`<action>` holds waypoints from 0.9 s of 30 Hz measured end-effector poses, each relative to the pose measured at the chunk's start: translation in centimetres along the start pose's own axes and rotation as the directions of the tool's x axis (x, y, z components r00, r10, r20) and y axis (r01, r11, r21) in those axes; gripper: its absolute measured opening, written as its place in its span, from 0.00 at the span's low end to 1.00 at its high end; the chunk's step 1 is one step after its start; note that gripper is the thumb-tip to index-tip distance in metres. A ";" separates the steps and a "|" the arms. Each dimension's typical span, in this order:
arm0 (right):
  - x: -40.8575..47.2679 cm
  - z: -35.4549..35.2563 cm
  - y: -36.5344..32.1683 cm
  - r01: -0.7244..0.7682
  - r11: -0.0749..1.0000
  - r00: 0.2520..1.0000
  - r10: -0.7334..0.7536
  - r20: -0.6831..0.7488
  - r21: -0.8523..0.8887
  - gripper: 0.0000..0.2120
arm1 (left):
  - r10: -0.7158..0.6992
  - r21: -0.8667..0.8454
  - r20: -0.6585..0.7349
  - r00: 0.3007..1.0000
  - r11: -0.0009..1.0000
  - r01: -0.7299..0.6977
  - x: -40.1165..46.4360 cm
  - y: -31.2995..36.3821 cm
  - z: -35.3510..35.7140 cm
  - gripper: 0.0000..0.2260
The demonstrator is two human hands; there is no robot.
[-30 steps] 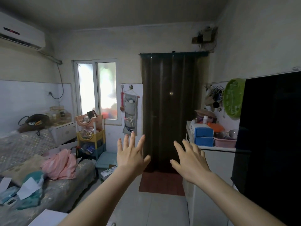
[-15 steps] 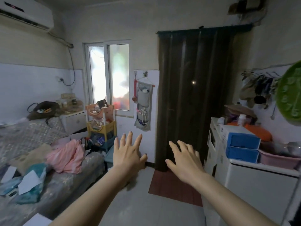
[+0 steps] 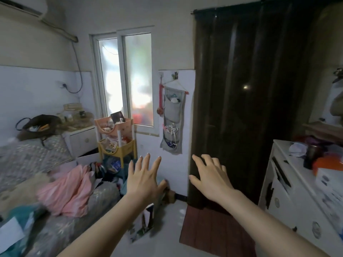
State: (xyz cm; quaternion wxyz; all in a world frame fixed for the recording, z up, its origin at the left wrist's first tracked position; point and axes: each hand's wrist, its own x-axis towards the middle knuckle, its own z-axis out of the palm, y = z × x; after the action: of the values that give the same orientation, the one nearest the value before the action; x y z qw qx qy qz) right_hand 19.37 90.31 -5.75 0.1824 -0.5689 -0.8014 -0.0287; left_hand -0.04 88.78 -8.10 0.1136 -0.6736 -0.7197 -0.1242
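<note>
Both my arms reach forward into a small room, palms down. My left hand [image 3: 143, 178] is held out with its fingers spread and straight, holding nothing. My right hand [image 3: 211, 178] is likewise spread in the air and holds nothing. Both hands hover in front of the white wall and the dark curtain [image 3: 241, 99] that covers the doorway straight ahead. Neither hand touches anything.
A cluttered bed [image 3: 27, 164] with pink cloth [image 3: 68, 191] fills the left. A tiered plastic cart [image 3: 118, 143] stands under the window [image 3: 126, 78]. A grey hanging organiser [image 3: 173, 119] is on the wall. A white cabinet [image 3: 300, 197] stands right; a red mat [image 3: 217, 230] lies on the floor.
The view has advanced toward the curtain and window, which now look larger. The black panel at right has left the frame. Both hands stay spread and held out.
</note>
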 end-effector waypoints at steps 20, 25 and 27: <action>48.4 23.3 -12.9 0.362 0.914 0.925 -0.377 0.056 0.184 0.27 | -0.441 0.037 -0.036 0.897 0.896 0.443 33.3 -27.6 15.4 0.34; 56.9 28.1 -18.6 0.285 0.937 0.951 -0.303 0.066 0.204 0.28 | -0.385 0.065 -0.021 0.923 0.920 0.386 42.2 -37.5 18.1 0.34; 60.1 29.6 -20.4 0.256 0.948 0.959 -0.273 0.070 0.192 0.28 | -0.347 0.055 -0.030 0.937 0.936 0.348 45.7 -41.0 18.9 0.35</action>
State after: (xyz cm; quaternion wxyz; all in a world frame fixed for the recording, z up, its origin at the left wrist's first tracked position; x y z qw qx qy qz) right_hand -24.35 144.87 -10.53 0.1891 -0.4381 -0.8775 0.0474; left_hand -43.97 135.50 -11.87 0.1168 -0.5308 -0.8297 -0.1273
